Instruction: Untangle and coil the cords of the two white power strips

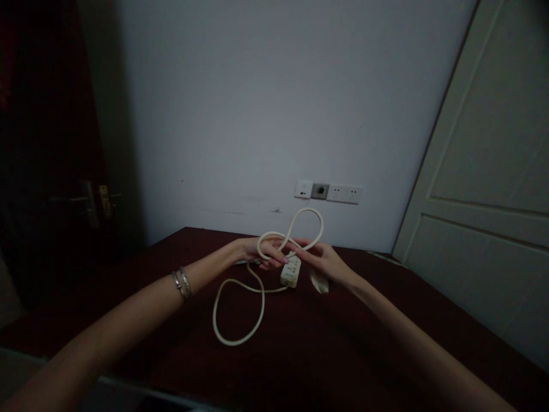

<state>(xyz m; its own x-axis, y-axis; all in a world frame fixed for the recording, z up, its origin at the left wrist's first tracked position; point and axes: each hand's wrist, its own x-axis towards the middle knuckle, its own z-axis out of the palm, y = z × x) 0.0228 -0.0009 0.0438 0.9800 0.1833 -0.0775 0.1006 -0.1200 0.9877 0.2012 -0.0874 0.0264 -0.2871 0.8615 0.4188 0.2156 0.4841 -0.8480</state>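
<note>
Both hands hold a white power cord [322,220] above the dark red table. My left hand [270,252], closed on the cord, has a small loop lying over its fingers. A second loop rises above the hands, and my right hand [323,260] pinches the cord where the strands cross. Behind and just below the fingers lies a white power strip [291,272], its upper end partly hidden by the hands. From its near end the cord runs left into a wide loop that hangs or rests over the tabletop. A pale, crumpled-looking item [319,282] shows beneath my right hand; its kind is unclear.
The dark red table [326,349] stands against a pale wall. Wall sockets and switch plates [328,191] sit just above its back edge. A light panelled door or cabinet [484,217] borders the right. To the left is a dark door with a metal handle [90,200].
</note>
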